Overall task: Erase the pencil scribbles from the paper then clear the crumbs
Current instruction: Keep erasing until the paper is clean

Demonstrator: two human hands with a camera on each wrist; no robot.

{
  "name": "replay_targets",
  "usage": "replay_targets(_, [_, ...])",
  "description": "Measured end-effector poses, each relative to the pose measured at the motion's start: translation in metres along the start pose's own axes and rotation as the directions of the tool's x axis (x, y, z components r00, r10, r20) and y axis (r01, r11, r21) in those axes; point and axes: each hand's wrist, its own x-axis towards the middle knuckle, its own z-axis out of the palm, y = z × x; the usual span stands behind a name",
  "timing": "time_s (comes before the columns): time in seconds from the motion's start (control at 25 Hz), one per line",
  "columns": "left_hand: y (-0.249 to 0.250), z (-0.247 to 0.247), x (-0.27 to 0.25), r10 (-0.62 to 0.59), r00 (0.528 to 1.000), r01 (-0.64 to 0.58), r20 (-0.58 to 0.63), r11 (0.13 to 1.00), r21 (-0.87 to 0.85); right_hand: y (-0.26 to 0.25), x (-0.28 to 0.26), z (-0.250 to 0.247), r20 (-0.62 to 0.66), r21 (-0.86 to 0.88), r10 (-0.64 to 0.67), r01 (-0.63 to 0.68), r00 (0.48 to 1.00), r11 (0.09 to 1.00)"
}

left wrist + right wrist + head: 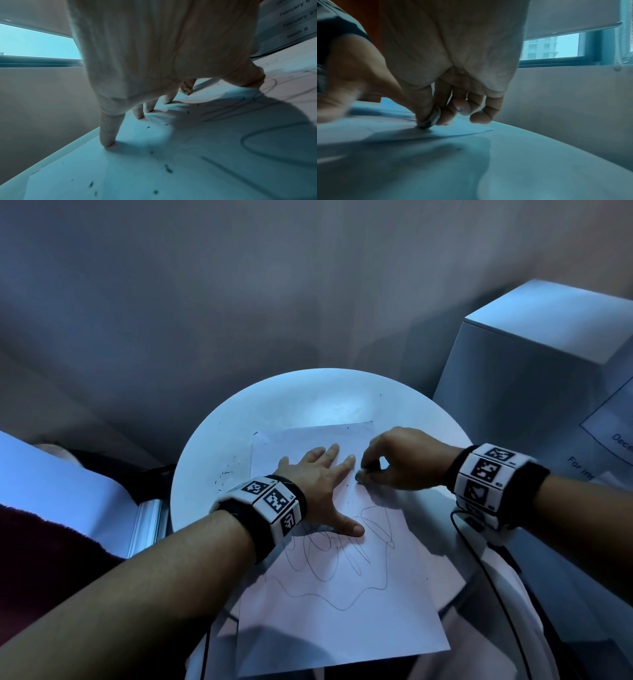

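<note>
**Eraser at work on the scribbled sheet**

The paper (342, 594) lies on a round white table (212, 446), pencil scribbles (342, 559) across its middle, dark crumbs (168, 168) scattered on it. The left hand (322, 484) presses flat on the sheet, fingers spread straight. The right hand (400, 460) pinches a small grey eraser (430, 121) between thumb and fingers, its tip on the paper. A printed sheet (291, 20) beside the table reads "February" and "March 6"

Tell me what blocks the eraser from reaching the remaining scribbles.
The left hand, pressed flat on the paper, lies between the eraser in the right hand and the scribbles; its thumb covers some.
</note>
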Motion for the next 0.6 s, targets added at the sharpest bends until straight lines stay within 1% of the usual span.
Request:
replay_targets(0.04, [0.000,0.001,0.000,-0.001,1.000,0.001,-0.001,1.000,0.000,-0.002,-0.004,0.004,0.004,-0.020,-0.024,0.024,1.000,1.000])
replay_targets(0.12, [0.001,0.001,0.000,-0.001,1.000,0.001,-0.005,1.000,-0.007,-0.011,-0.018,0.011,0.096,-0.029,-0.081,0.084,0.992,0.996])
replay_targets(0.16, [0.001,0.001,-0.001,-0.001,1.000,0.001,-0.005,1.000,-0.008,-0.013,-0.023,0.012,0.142,-0.007,-0.085,0.087,0.986,0.996])
replay_targets(0.2, [0.000,0.001,-0.001,-0.002,1.000,0.002,-0.003,1.000,-0.009,-0.012,-0.022,0.009,0.149,-0.001,-0.070,0.071,0.986,0.998])
replay_targets(0.32, [0.000,0.000,-0.001,-0.001,1.000,0.001,0.001,1.000,-0.007,-0.003,-0.006,0.000,0.049,0.001,0.022,-0.022,0.999,1.000])
replay_targets(0.4, [0.000,0.001,-0.001,-0.006,1.000,0.006,-0.003,1.000,-0.005,-0.003,-0.005,0.004,0.021,-0.017,0.007,-0.007,1.000,1.000])
replay_targets(0.52, [0.000,0.002,0.000,-0.003,1.000,0.003,-0.005,1.000,-0.001,-0.014,-0.016,0.011,0.124,-0.018,-0.085,0.088,0.989,0.996])
replay_targets(0.56, [0.000,0.001,0.000,-0.004,1.000,0.004,-0.005,1.000,-0.001,-0.014,-0.014,0.009,0.135,-0.010,-0.079,0.081,0.988,0.997])
replay_targets(0.6, [0.000,0.001,0.000,-0.003,1.000,0.003,-0.004,1.000,-0.002,-0.013,-0.008,0.005,0.112,-0.013,-0.046,0.047,0.993,0.999])
